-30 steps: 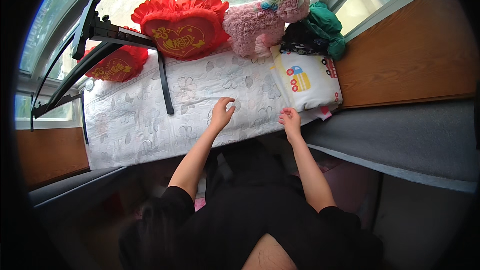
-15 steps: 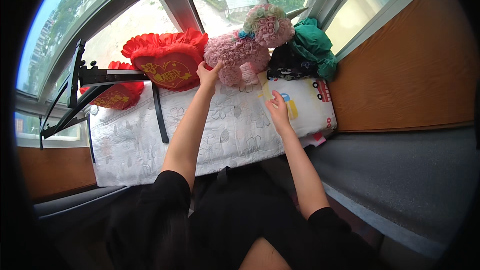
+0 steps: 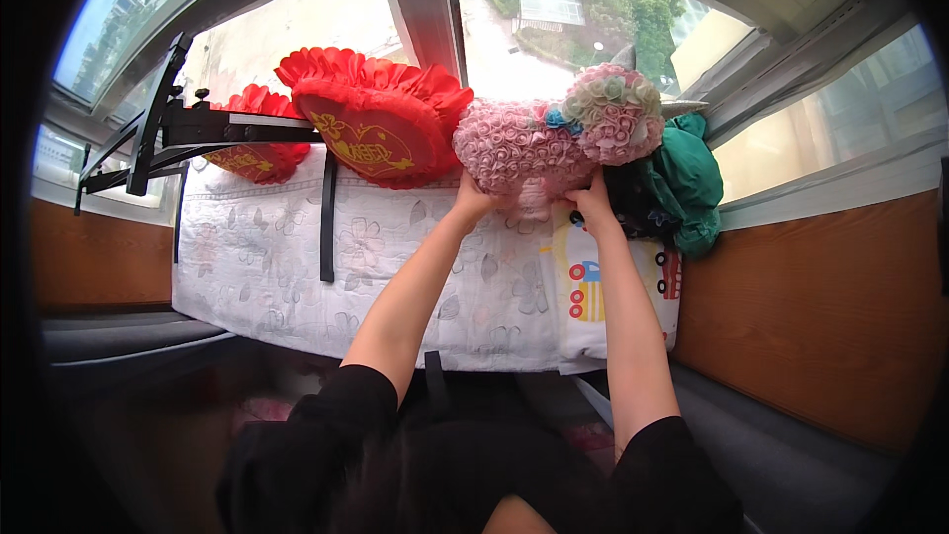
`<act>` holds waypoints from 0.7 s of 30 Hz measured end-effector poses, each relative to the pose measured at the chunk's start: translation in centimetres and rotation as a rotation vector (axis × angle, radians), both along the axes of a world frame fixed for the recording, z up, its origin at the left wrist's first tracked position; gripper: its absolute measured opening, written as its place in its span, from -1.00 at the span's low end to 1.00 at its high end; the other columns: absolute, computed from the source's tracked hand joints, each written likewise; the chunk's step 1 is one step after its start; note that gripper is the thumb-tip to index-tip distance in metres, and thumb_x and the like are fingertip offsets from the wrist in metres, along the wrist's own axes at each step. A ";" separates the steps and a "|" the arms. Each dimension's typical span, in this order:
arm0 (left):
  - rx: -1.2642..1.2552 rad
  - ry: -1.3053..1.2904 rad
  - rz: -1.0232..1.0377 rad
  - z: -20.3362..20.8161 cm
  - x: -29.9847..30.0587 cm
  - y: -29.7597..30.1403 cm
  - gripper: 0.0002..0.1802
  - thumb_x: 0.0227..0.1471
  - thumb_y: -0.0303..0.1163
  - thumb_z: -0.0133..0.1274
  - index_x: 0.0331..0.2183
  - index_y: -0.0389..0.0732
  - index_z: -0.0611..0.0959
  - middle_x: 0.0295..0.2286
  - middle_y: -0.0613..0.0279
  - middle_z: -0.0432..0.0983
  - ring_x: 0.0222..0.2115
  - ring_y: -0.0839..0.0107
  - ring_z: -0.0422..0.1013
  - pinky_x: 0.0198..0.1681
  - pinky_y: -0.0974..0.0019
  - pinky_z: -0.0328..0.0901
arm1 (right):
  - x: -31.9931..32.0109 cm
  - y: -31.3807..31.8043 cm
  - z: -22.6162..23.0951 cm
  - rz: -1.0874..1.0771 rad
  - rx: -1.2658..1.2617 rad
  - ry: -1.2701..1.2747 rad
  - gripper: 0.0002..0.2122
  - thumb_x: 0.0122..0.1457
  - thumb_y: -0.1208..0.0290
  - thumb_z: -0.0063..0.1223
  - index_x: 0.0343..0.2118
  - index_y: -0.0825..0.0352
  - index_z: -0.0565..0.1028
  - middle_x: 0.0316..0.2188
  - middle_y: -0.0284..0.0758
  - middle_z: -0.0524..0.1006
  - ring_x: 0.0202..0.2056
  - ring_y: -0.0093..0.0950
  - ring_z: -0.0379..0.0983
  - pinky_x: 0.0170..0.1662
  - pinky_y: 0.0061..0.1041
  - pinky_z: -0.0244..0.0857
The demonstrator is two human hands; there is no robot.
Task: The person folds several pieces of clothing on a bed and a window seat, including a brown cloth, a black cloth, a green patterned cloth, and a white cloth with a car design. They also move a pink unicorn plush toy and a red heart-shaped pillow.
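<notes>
A pink unicorn figure (image 3: 524, 148) covered in small foam roses, with a cream-and-pink head and a blue flower at the neck, is between my two hands on the window ledge. My left hand (image 3: 477, 200) grips its lower left end, fingers partly hidden behind it. On its right side my right hand (image 3: 593, 206) holds the underside near the chest; those fingertips are partly covered too. Left of the unicorn leans a red heart-shaped cushion (image 3: 371, 133) with a ruffled edge and gold pattern. A green bag (image 3: 687, 178) and dark patterned cloth (image 3: 633, 193) lie to its right.
A white quilted mat (image 3: 267, 247) with grey flowers covers the ledge. A folded cloth with toy-vehicle prints (image 3: 618, 307) lies at its right. A black metal stand (image 3: 168, 129) juts in at left before a second red cushion (image 3: 257, 158). Window panes (image 3: 554, 10) rise behind.
My right hand has moved from open above the printed cloth up to the unicorn and taken hold of it. My left hand has shifted its grip lower. The view has turned.
</notes>
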State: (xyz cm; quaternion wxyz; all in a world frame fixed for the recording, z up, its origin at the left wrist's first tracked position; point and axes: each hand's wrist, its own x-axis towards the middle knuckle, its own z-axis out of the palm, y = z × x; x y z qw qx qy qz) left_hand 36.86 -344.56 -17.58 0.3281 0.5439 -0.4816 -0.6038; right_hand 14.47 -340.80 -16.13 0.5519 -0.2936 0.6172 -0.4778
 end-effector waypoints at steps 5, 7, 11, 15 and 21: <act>-0.268 0.201 0.200 -3.3 -1.5 2.7 0.11 -0.57 -0.59 0.34 0.10 -0.21 0.16 0.05 0.12 0.17 0.06 0.26 0.19 0.10 0.25 0.15 | -1.8 0.5 -1.9 -0.010 -0.086 0.072 -0.23 -0.23 0.78 -0.10 0.18 0.26 0.09 0.08 -0.27 0.25 0.08 -0.34 0.21 0.06 -0.43 0.16; -0.392 0.223 0.245 -3.0 -1.8 4.5 0.15 -0.57 -0.60 0.34 0.13 -0.23 0.13 0.06 0.09 0.15 0.07 0.23 0.17 0.11 0.23 0.14 | -2.1 1.4 -2.1 -0.036 -0.154 -0.051 -0.26 -0.22 0.78 -0.10 0.17 0.28 0.11 0.06 -0.26 0.27 0.07 -0.34 0.23 0.06 -0.43 0.18; -0.534 -0.203 0.178 1.8 2.0 9.6 0.12 -0.49 -0.60 0.29 0.16 -0.25 0.08 0.08 0.03 0.11 0.10 0.15 0.14 0.14 0.17 0.09 | -0.3 5.0 1.2 -0.017 -0.185 -0.072 -0.36 -0.17 0.78 -0.12 0.11 0.33 0.15 0.00 -0.26 0.31 -0.06 -0.38 0.39 -0.09 -0.39 0.39; -0.416 -0.020 0.209 6.1 7.1 14.5 0.07 -0.40 -0.55 0.29 0.16 -0.24 0.08 0.07 0.02 0.14 0.09 0.17 0.17 0.12 0.19 0.12 | 5.5 9.9 6.7 0.024 -0.286 -0.078 -0.36 -0.13 0.73 -0.07 0.12 0.31 0.14 -0.02 -0.30 0.35 -0.12 -0.39 0.43 -0.13 -0.44 0.41; -0.356 0.108 0.232 8.8 14.1 22.0 0.17 -0.35 -0.42 0.36 0.18 -0.20 -0.05 0.08 0.03 0.18 0.10 0.21 0.18 0.10 0.19 0.16 | 13.0 18.7 9.4 -0.012 -0.227 -0.067 -0.36 -0.07 0.75 -0.06 0.15 0.36 0.08 0.04 -0.24 0.28 -0.16 -0.35 0.45 -0.20 -0.45 0.46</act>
